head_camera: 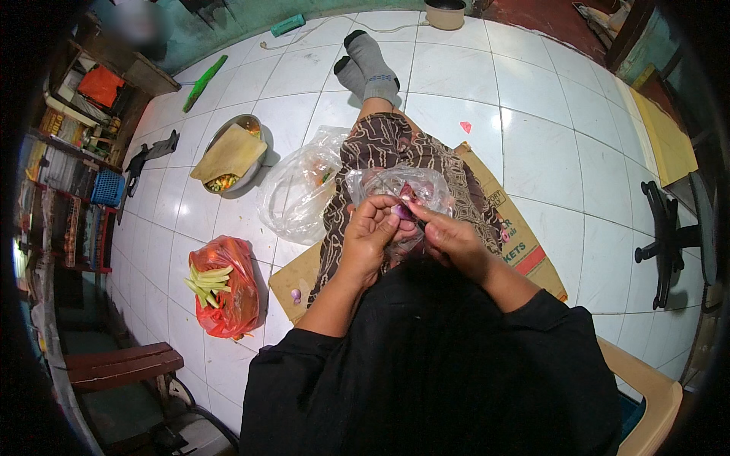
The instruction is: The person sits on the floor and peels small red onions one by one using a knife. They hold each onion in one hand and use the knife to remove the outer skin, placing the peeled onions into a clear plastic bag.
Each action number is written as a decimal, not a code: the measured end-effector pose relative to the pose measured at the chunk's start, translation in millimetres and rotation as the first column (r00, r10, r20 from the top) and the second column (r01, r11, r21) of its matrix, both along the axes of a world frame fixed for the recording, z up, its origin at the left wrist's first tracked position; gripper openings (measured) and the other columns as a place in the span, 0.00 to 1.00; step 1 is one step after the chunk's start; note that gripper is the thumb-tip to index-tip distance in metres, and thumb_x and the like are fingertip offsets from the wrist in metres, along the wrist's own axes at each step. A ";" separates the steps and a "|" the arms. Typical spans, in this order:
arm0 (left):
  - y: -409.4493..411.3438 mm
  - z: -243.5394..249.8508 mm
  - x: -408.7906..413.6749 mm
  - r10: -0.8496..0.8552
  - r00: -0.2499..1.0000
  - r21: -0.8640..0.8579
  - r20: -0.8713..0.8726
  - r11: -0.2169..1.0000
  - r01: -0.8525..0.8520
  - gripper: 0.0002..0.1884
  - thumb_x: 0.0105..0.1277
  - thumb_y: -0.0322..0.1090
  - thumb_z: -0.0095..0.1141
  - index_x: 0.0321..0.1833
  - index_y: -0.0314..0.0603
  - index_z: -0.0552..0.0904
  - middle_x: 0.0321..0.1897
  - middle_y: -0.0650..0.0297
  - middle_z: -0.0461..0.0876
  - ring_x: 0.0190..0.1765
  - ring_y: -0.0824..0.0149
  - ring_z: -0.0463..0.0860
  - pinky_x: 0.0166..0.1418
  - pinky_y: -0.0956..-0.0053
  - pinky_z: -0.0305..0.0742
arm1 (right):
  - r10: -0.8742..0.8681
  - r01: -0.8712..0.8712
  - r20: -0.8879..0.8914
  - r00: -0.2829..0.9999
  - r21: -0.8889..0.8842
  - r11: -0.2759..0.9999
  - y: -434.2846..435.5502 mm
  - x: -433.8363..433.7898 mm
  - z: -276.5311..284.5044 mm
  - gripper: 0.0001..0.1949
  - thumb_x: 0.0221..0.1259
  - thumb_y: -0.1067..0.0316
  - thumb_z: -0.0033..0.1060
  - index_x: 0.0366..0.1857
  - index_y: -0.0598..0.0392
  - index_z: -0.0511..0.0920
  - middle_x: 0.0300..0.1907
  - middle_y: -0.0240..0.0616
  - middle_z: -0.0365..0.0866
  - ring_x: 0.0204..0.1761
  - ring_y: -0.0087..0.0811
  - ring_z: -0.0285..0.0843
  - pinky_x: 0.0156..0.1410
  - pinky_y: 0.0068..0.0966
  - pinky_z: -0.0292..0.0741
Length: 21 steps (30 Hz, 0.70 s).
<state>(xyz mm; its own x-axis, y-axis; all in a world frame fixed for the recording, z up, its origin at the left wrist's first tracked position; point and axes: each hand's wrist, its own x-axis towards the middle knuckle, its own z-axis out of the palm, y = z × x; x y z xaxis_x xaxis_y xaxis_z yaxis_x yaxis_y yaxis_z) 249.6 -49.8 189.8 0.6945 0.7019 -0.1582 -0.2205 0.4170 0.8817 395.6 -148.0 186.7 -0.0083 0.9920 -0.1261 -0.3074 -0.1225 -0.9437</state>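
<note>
My left hand (370, 228) pinches a purple shallot (402, 212) between thumb and fingers above my lap. At the shallot's other side is my right hand (447, 228), its thumb or finger touching it. A thin dark tool (422, 226), likely a small knife, is partly hidden in the right hand. Below both hands, a clear plastic bag (439, 181) lies open on my patterned cloth-covered legs, holding red-purple shallots or their skins (408, 191). One loose shallot (296, 294) rests on the cardboard sheet (291, 273) at my left.
On the tiles at left stand a metal bowl (245, 188) of cut vegetables, partly covered by a board (231, 154), and a red plastic bag (239, 308) topped with pale green strips (211, 282). Another clear bag (291, 199) lies beside my legs. A chair base (661, 245) stands right.
</note>
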 end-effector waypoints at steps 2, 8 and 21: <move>0.2 1.0 -0.6 -0.009 1.000 -0.012 -0.005 1.000 0.009 0.11 0.65 0.26 0.47 0.50 0.36 0.69 0.40 0.60 0.75 0.40 0.69 0.78 0.48 0.74 0.77 | -0.005 0.003 -0.073 0.997 -0.038 0.999 -0.3 1.9 2.0 0.24 0.65 0.57 0.42 0.62 0.58 0.62 0.20 0.28 0.67 0.21 0.16 0.59 0.26 0.11 0.59; 3.1 6.9 -2.1 -0.058 0.991 -0.244 0.118 0.966 0.086 0.11 0.65 0.26 0.46 0.50 0.37 0.69 0.40 0.59 0.75 0.43 0.67 0.79 0.51 0.71 0.77 | -0.026 0.005 -0.242 0.970 -0.086 0.996 0.2 3.8 8.9 0.26 0.65 0.54 0.39 0.63 0.56 0.59 0.15 0.29 0.64 0.16 0.19 0.60 0.21 0.14 0.59; 1.5 4.8 0.2 -0.042 0.998 -0.206 0.053 0.977 0.052 0.11 0.65 0.27 0.46 0.49 0.37 0.69 0.42 0.59 0.75 0.43 0.67 0.79 0.50 0.71 0.78 | -0.031 0.030 -0.043 0.999 -0.016 0.999 0.8 -2.6 2.1 0.25 0.66 0.56 0.41 0.64 0.56 0.58 0.19 0.24 0.62 0.19 0.15 0.56 0.24 0.12 0.56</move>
